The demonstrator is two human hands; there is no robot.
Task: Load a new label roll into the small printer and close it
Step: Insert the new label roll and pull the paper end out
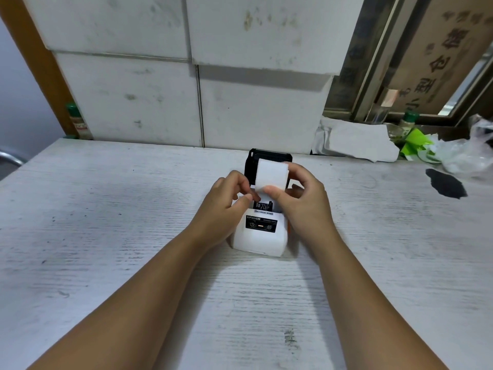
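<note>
A small white printer (pixel 260 240) stands mid-table with its black lid (pixel 262 154) swung open toward the wall. A white label roll (pixel 270 173) is held just above the open bay. My right hand (pixel 301 201) grips the roll, thumb on its front and fingers behind it. My left hand (pixel 226 201) is at the bay's left side, fingers pinched by the roll's lower left corner; whether they hold the paper's loose end is hidden. The printer's black control strip (pixel 261 225) faces me.
The whitewashed wooden table (pixel 106 236) meets a white panelled wall (pixel 160 102). At the back right lie crumpled paper (pixel 357 141), green and clear plastic bags (pixel 458 153), a spice bottle (pixel 409 120) and a black patch (pixel 445 182). Another bottle (pixel 76 120) stands at the back left.
</note>
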